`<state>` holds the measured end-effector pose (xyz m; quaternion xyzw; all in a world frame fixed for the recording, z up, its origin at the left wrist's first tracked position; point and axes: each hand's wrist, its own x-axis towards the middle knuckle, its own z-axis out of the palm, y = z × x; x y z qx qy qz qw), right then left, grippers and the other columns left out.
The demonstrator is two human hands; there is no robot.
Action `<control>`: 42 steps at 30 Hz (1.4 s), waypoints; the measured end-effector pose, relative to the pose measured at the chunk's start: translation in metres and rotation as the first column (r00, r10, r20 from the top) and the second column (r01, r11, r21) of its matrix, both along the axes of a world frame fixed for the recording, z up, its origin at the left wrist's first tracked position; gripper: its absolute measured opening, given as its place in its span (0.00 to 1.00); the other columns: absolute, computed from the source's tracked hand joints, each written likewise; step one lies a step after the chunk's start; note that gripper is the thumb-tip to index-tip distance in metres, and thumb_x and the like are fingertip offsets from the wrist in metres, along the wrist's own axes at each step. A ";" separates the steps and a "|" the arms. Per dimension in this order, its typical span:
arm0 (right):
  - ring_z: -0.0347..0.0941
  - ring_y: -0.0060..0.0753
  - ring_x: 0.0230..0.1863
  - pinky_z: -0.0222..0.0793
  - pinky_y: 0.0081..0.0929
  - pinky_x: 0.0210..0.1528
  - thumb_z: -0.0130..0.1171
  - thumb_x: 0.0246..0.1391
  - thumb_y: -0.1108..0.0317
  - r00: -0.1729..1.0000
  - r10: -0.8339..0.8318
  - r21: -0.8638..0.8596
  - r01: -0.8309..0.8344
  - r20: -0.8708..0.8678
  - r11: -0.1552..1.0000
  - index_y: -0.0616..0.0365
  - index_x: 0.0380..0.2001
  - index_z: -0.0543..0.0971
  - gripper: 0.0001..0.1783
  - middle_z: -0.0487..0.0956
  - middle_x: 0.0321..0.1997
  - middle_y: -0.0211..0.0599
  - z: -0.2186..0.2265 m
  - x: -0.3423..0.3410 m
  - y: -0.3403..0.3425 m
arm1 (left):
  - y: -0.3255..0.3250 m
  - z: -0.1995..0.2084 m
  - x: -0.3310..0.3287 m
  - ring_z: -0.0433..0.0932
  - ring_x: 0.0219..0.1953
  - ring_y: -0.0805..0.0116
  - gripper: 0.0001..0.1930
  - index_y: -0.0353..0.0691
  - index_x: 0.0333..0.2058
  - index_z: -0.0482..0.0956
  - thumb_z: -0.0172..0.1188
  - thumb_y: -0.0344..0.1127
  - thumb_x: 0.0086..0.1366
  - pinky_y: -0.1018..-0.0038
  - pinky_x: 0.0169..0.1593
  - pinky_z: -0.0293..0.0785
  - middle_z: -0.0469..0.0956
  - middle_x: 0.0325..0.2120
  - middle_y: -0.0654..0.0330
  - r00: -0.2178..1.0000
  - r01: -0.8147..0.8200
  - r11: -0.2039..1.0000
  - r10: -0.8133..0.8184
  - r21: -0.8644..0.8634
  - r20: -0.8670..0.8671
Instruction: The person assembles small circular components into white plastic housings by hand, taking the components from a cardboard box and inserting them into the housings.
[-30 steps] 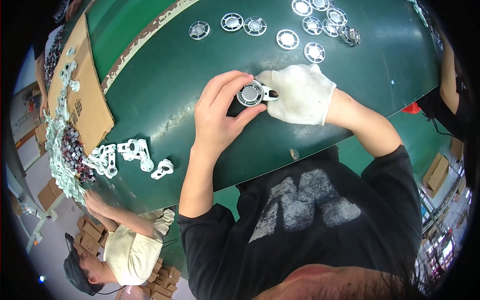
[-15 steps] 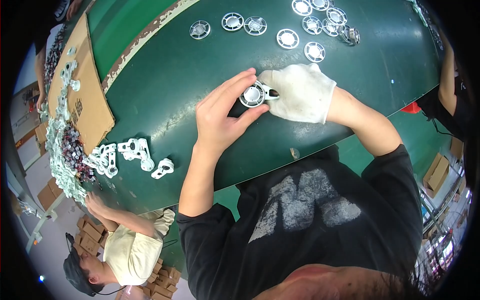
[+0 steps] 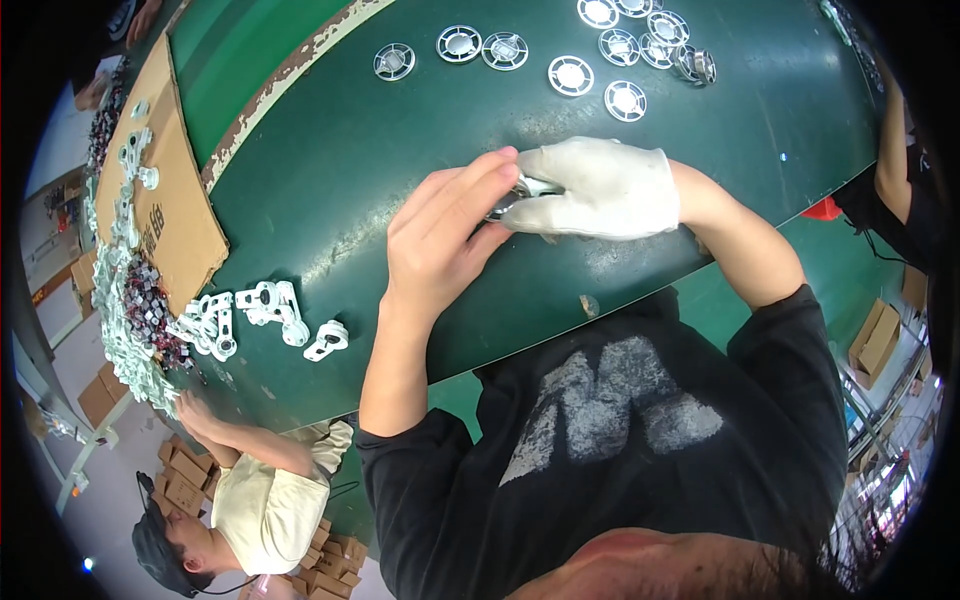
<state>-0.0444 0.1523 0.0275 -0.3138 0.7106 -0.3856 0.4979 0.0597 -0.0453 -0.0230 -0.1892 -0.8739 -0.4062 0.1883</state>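
Observation:
Over the middle of the table, both hands meet on a round spoked part with a white loop-shaped arm (image 3: 538,187). My bare left hand (image 3: 440,215) curls round its left side, fingers over the top and thumb below. From the right, my white-gloved right hand (image 3: 600,190) closes on it too, its fingers covering most of the face. Only bits of the shiny rim and the arm show between the fingers. Farther off lie loose round spoked discs, the nearest a silver one (image 3: 626,101).
White jointed parts (image 3: 270,302) lie left of my forearm, beside a heap of white pieces (image 3: 130,330) and small dark parts (image 3: 150,310). A cardboard sheet (image 3: 180,200) borders them. A co-worker in a cream shirt (image 3: 265,505) reaches to the heap. Another person's arm (image 3: 892,170) is at the right.
My gloved fingers have moved left over the part, covering the spoked face that showed before. My left hand stays round it, nearly unmoved.

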 end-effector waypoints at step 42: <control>0.83 0.51 0.34 0.79 0.43 0.37 0.54 0.64 0.51 0.704 -0.212 -0.273 0.027 -0.678 0.962 0.52 0.59 0.74 0.25 0.84 0.30 0.47 -0.011 0.024 0.000 | -0.119 0.060 -0.003 0.78 0.32 0.69 0.15 0.36 0.51 0.79 0.61 0.38 0.70 0.73 0.41 0.75 0.82 0.37 0.61 0.677 -0.332 0.897 0.443 -0.293 0.587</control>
